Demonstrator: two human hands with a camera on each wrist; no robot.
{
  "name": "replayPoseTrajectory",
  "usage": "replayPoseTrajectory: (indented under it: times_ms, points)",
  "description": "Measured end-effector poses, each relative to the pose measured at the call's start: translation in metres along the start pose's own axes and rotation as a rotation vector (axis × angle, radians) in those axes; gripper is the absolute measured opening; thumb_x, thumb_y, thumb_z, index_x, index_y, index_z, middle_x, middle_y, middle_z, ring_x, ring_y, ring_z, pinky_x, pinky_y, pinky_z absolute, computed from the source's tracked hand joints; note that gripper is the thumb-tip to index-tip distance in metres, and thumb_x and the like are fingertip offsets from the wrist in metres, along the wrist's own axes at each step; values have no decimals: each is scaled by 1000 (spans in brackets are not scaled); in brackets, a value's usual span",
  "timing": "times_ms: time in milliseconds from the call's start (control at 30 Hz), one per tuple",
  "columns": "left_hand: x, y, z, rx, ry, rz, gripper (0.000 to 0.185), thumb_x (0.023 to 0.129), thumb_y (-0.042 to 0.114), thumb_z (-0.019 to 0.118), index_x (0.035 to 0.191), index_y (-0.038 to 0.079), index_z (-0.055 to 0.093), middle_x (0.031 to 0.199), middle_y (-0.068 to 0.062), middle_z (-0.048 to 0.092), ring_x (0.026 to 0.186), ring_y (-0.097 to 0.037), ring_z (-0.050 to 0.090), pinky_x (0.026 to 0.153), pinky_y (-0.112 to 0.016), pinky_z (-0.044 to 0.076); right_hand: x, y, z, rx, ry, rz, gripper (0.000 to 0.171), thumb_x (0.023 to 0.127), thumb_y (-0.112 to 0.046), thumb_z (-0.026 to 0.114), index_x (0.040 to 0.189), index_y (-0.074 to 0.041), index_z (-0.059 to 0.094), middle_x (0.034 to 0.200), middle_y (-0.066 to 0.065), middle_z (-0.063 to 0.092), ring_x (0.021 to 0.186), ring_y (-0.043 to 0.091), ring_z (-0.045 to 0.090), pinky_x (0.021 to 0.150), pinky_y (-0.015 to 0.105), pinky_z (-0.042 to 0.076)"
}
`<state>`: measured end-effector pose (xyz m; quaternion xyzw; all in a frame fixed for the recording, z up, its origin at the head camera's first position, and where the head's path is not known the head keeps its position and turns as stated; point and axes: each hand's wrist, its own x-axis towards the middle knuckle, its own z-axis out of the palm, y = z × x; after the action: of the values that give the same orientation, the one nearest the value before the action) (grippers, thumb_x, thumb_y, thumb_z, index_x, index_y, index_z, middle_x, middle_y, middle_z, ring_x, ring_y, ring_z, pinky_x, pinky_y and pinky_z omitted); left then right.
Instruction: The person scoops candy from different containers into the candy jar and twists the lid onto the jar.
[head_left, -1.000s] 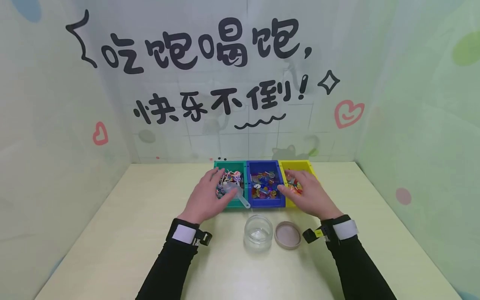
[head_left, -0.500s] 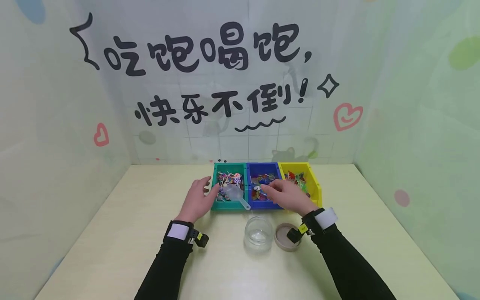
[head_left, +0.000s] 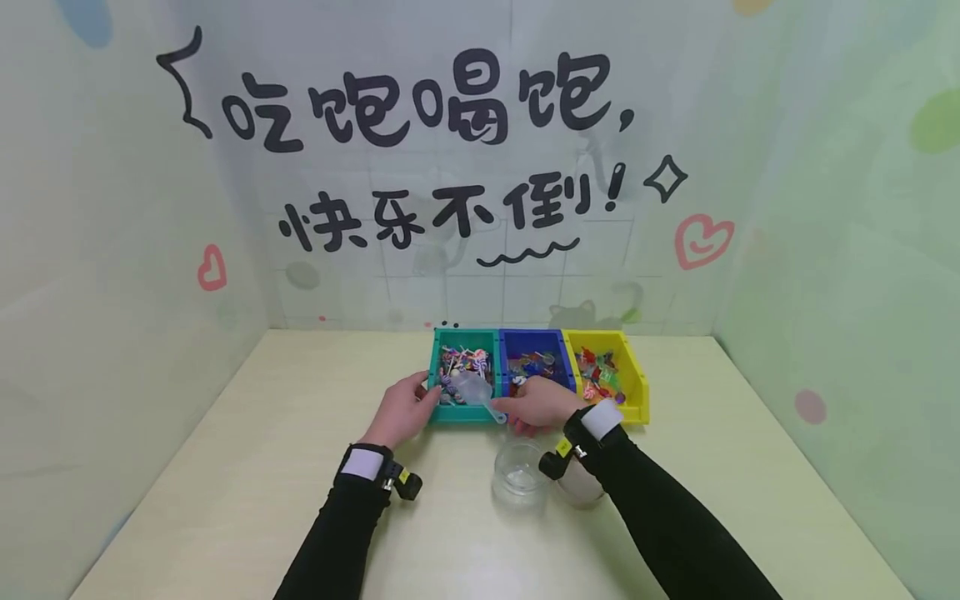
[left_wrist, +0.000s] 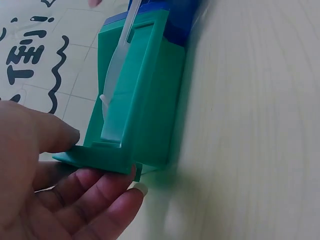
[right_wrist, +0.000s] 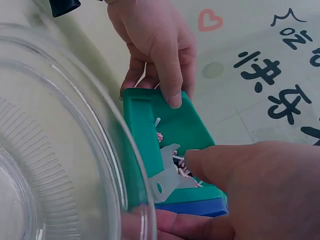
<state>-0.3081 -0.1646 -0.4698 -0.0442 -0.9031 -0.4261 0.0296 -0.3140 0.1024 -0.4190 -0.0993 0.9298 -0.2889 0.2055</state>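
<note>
1. Cream tabletop (head_left: 262,467) bears a row of three: green bin (head_left: 459,414), blue bin (head_left: 531,342), yellow bin (head_left: 639,408).
2. Left hand (head_left: 401,410) grips the green bin's outer side, thumb at the rim.
3. Right hand (head_left: 542,403) has thumb and fingers about the scoop (head_left: 472,386) handle; whether they pinch it, I cannot tell.
4. Clear jar (head_left: 519,483) stands before the blue bin, round lid (head_left: 583,487) beside it.
5. Translucent, the scoop lies in the green bin, handle over the front edge.
6. Small colourful pieces (head_left: 457,358) lie under it.

We moved our right hand (head_left: 538,403) from the yellow bin (head_left: 633,414) to the scoop (head_left: 474,387); our left hand (head_left: 401,410) now grips the green bin (head_left: 456,414).
</note>
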Motion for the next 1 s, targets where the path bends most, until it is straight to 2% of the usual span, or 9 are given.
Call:
replayPoseTrajectory:
  times_ms: [133, 333, 433, 533, 667, 833, 1000]
  points:
    - [0, -1, 2, -6, -3, 14, 51, 112, 26, 62, 157, 3, 58, 89, -9, 65, 75, -21, 56, 62, -30, 46, 8, -1, 7, 27, -21, 27, 48, 104, -54, 71, 86, -11, 81, 77, 2, 77, 68, 18, 63, 59, 26, 47]
    - [0, -1, 2, -2, -16, 13, 52, 113, 26, 60, 160, 5, 56, 87, -8, 61, 74, -21, 55, 62, -30, 45, 9, -3, 10, 16, -40, -15, 42, 108, -41, 70, 80, -12, 81, 72, -1, 72, 65, 15, 55, 59, 25, 43]
    - [0, -2, 1, 4, -19, 5, 53, 113, 26, 60, 162, 5, 53, 88, -9, 61, 76, -21, 55, 62, -30, 45, 6, -7, 6, 34, -14, -33, 40, 111, -36, 65, 84, -11, 78, 75, 0, 71, 66, 16, 57, 59, 26, 41]
    - [1, -2, 0, 13, -15, 13, 54, 113, 25, 59, 162, 4, 52, 90, -11, 62, 77, -22, 56, 61, -30, 45, 1, -14, 0, 59, 54, -63, 39, 114, -34, 58, 88, -9, 73, 80, 3, 72, 70, 21, 64, 62, 27, 43]
    - [2, -1, -1, 21, -12, 16, 54, 113, 24, 58, 162, 3, 51, 91, -11, 62, 79, -22, 56, 62, -30, 45, -5, -26, -10, 59, 153, -120, 42, 116, -32, 52, 84, -9, 66, 81, 8, 73, 74, 27, 71, 67, 30, 47]
    - [1, -1, 0, 27, -11, 16, 55, 113, 25, 60, 163, 3, 51, 90, -11, 62, 78, -22, 55, 63, -30, 45, -12, -43, -23, 118, 187, -129, 50, 115, -34, 51, 73, -10, 63, 67, 7, 64, 65, 27, 66, 61, 30, 47]
    - [0, 0, 0, 25, -13, 6, 55, 113, 25, 61, 162, 4, 52, 91, -11, 62, 80, -22, 55, 64, -30, 45, -12, -55, -32, 180, 176, -78, 55, 112, -37, 55, 66, -9, 66, 61, 4, 63, 53, 21, 58, 49, 28, 43]
